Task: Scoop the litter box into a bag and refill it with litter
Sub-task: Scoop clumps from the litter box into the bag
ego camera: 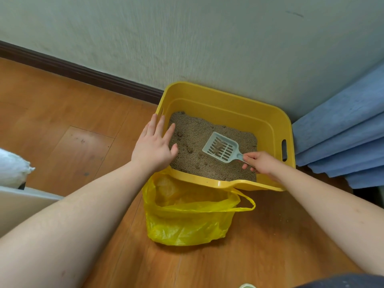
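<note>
A: Head view, looking down at a yellow plastic litter box [226,100], squarish with rounded corners and a smooth rolled rim, set on the wood-look floor [68,121] right against the pale textured wall [187,38].

B: And inside it, tan granular litter [199,142], fine pellets with a few darker clumps, lying across the whole bottom of the box.

A: Right hand [261,163] is curled round the handle of a pale grey slotted scoop [221,147]. The scoop's pan sits over the litter near the box's right side, with some clumped litter lying on its slots.

B: Left hand [154,144] is spread flat, fingers straight, over the box's left rim, with the fingertips out above the litter. I cannot tell whether the palm presses the rim or only hovers.

A: At the near edge of the box, a thin, crinkled yellow plastic bag [187,221] stands open on the floor, its mouth tucked just under the near rim, 1 loop handle flopped to the right.

B: There's 1 oval handle slot [284,149] in the box's right wall. Just beside that wall, folded blue cloth [342,132]. A dark baseboard [83,75] runs along the wall to the left, and something white and fluffy [12,169] sits at the frame's left edge.
</note>
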`<state>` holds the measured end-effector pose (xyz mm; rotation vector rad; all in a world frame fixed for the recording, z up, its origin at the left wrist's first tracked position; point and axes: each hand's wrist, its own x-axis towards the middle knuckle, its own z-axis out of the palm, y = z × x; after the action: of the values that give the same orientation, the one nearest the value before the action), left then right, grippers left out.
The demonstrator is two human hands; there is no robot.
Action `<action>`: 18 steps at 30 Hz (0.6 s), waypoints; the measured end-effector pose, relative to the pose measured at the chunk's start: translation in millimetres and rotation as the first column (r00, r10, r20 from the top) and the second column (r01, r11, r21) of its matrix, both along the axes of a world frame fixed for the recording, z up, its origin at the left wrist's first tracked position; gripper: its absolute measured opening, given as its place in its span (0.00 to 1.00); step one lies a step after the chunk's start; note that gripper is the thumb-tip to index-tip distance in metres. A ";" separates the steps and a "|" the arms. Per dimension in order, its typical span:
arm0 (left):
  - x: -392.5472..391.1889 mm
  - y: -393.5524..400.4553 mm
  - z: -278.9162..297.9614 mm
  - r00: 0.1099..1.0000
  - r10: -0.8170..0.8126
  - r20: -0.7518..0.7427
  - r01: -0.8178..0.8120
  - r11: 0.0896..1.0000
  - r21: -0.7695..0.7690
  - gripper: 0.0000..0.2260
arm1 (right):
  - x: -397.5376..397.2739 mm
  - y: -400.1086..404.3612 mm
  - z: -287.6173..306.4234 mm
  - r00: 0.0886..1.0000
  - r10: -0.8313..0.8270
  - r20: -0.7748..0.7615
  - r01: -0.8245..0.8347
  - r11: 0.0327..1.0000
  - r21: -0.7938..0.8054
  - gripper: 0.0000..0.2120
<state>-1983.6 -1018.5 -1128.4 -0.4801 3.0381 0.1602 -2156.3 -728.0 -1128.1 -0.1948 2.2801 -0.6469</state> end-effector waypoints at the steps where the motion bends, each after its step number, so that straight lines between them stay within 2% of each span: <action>1: 0.1 -0.1 0.3 1.000 0.002 -0.002 -0.002 1.000 -0.001 0.30 | 2.0 -1.2 1.7 1.000 0.011 -0.004 -0.011 1.000 -0.002 0.15; 9: 1.6 -0.2 3.9 1.000 -0.008 -0.001 0.008 1.000 0.010 0.26 | 22.3 -15.9 24.2 0.966 0.251 -0.058 -0.251 0.968 0.017 0.11; 14: 2.6 -0.6 5.3 1.000 -0.006 -0.008 0.006 1.000 0.025 0.26 | 38.7 -19.6 31.9 0.933 0.359 -0.034 -0.360 0.933 -0.014 0.10; 18: 2.7 -0.4 5.1 1.000 -0.001 -0.008 0.001 1.000 0.020 0.26 | 44.3 -21.2 33.1 0.898 0.435 -0.070 -0.433 0.900 0.041 0.11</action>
<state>-1980.9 -1018.9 -1123.2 -0.4774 3.0411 0.1933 -2112.0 -749.2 -1095.0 -0.7070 2.2084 -0.3802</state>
